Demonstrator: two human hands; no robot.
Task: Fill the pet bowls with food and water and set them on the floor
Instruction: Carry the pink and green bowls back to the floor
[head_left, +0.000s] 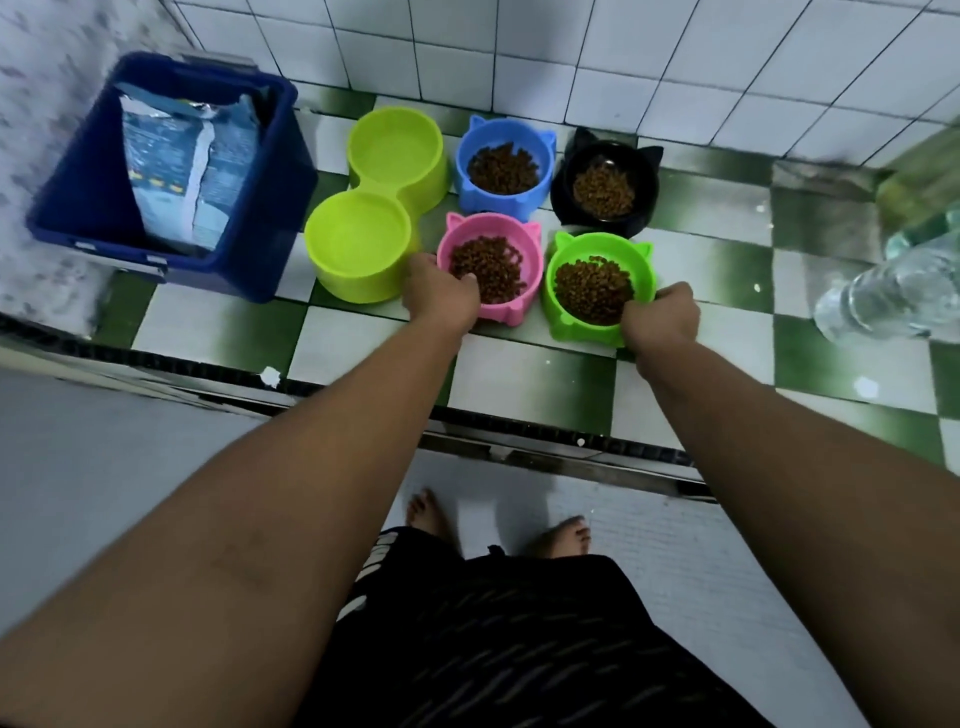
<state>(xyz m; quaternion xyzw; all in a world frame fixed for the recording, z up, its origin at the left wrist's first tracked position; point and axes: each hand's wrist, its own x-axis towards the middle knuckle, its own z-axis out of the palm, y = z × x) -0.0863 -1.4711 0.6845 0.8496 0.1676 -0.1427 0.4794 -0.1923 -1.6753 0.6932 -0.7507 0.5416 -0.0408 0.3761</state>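
Several cat-eared bowls of brown kibble stand on the green-and-white checkered floor. My left hand (441, 296) grips the near left rim of the pink bowl (524, 249). My right hand (661, 318) holds the near right rim of the green bowl (561, 306). Behind them sit a blue bowl (470, 182) and a black bowl (566, 208), both with kibble. A lime double bowl (363, 280) stands to the left; its two wells look pale, and whether they hold water is unclear.
A dark blue bin (249, 260) with an opened food bag (182, 166) stands at the left. Clear plastic bottles (878, 301) lie at the right. White tiled wall (519, 57) rises behind the bowls. A door track (545, 441) crosses the floor before my bare feet.
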